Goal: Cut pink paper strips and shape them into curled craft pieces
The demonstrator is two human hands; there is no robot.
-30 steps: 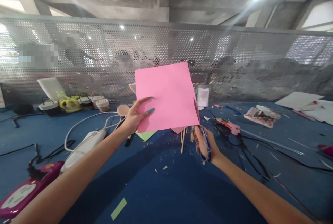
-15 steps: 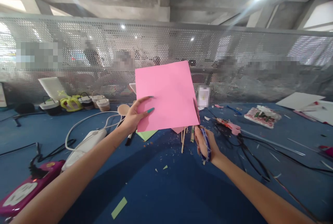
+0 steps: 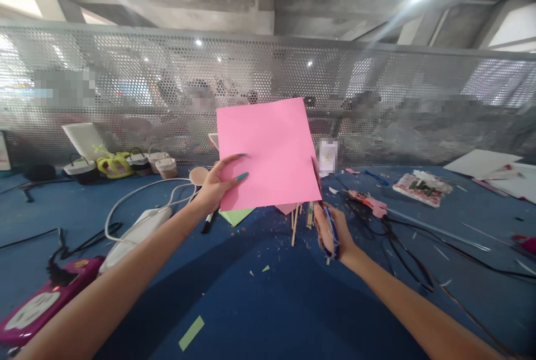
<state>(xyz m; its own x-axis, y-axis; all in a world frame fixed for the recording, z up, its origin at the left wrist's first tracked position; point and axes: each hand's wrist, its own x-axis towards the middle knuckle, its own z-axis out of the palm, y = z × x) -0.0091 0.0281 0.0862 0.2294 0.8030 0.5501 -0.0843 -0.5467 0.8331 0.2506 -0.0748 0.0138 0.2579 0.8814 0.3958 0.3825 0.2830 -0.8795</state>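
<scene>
A square sheet of pink paper [image 3: 268,148] is held up above the table, facing me. My left hand [image 3: 215,184] grips its lower left side, thumb and a finger across the front, the other fingers hidden behind. In my right hand [image 3: 333,231] is a pair of scissors [image 3: 334,237] with blue handles, the fingers closed round them. The scissor blades point upward along the paper's lower right edge; how far apart they stand is hard to make out. Below the sheet, thin wooden sticks [image 3: 295,226] and green paper [image 3: 237,216] show on the table.
A pink glue gun [image 3: 368,202] with black cords lies to the right, near a decorated white piece [image 3: 422,187]. On the left are a white power strip [image 3: 136,234], a magenta socket box [image 3: 50,298] and small baskets [image 3: 115,164]. A perforated metal screen [image 3: 167,70] stands behind.
Hardly anything differs. The pink paper has shifted very slightly, and the scissor blades look closer together at its right edge. Both hands keep their grip.
</scene>
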